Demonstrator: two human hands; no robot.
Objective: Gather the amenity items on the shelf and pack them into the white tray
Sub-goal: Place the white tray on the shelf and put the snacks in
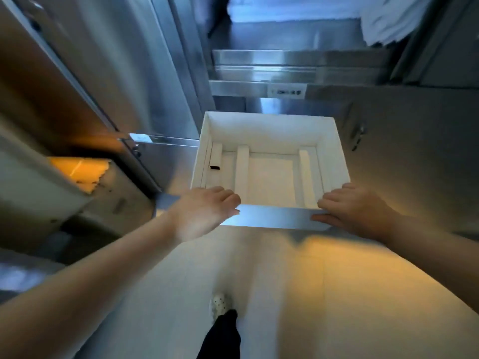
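My left hand (207, 211) and right hand (355, 208) curl fingers over the white tray (269, 117) at its near corners, with few slim boxes (242, 172) inside and, I judge, much packing left.

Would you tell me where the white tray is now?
In the head view's centre, on the steel shelf: the white tray, left hand and right hand at its near corners.

Steel cabinets (166, 73), pale floor (285, 294)

The far label (286, 92) is too blurred to read. White cloth (388, 19) at far right runs off the top edge, and the near left hand (207, 211) is blurred along its outline.
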